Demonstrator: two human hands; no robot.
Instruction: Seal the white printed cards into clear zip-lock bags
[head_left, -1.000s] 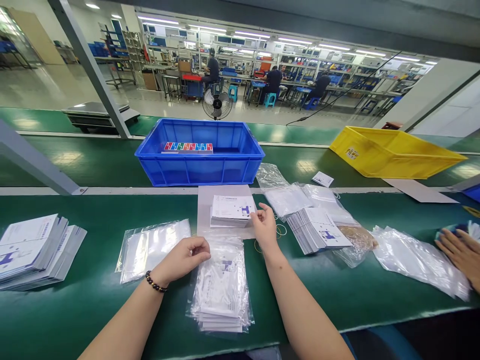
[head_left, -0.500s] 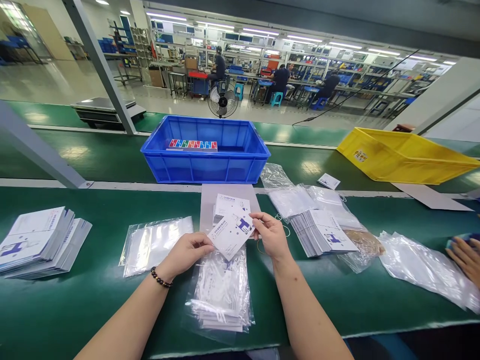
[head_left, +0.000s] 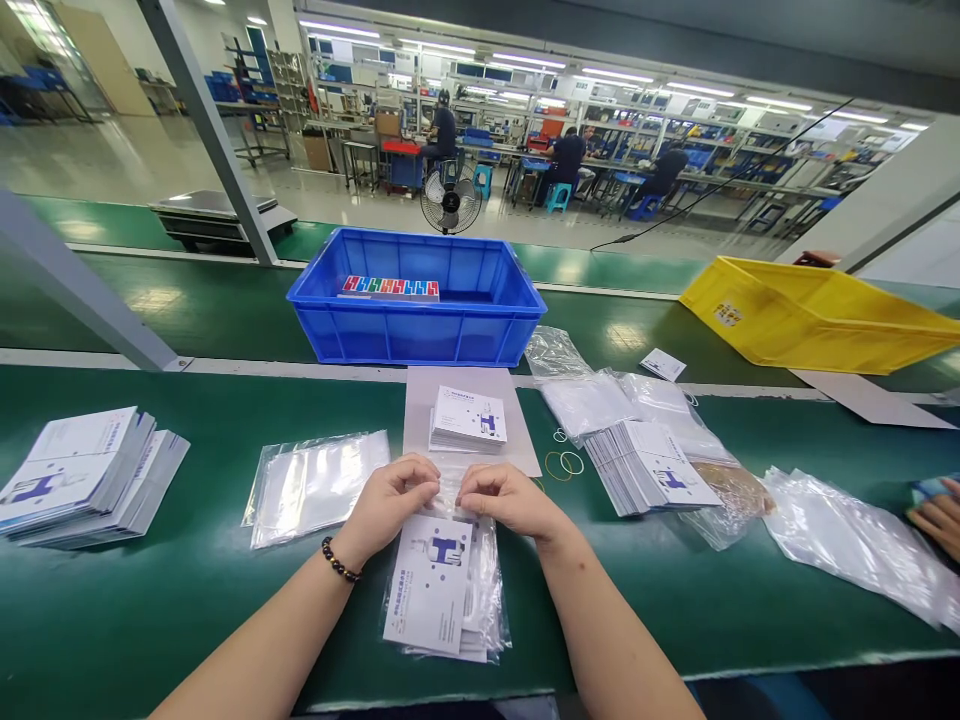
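Note:
My left hand (head_left: 396, 492) and my right hand (head_left: 511, 496) are close together, each pinching the upper end of a clear plastic bag (head_left: 448, 488). Just below my fingers a white booklet (head_left: 429, 585) with a purple picture lies on a pile of bagged booklets (head_left: 486, 600); whether it is fully inside the bag I cannot tell. Beyond my hands, a small stack of the same booklets (head_left: 469, 418) rests on a grey card sheet (head_left: 420, 410). Flat empty bags (head_left: 319, 490) lie to the left of my left hand.
Booklet stacks stand at far left (head_left: 75, 470) and right (head_left: 649, 468). Rubber bands (head_left: 570, 463) lie near the card. A blue bin (head_left: 416, 335) and a yellow bin (head_left: 817, 320) are at the back. More plastic bags (head_left: 847, 535) lie near another person's hand (head_left: 937, 520).
The booklet that both hands held tilted above the pile now lies on it, turned lengthwise. My hands have come together and taken hold of the bag's upper end.

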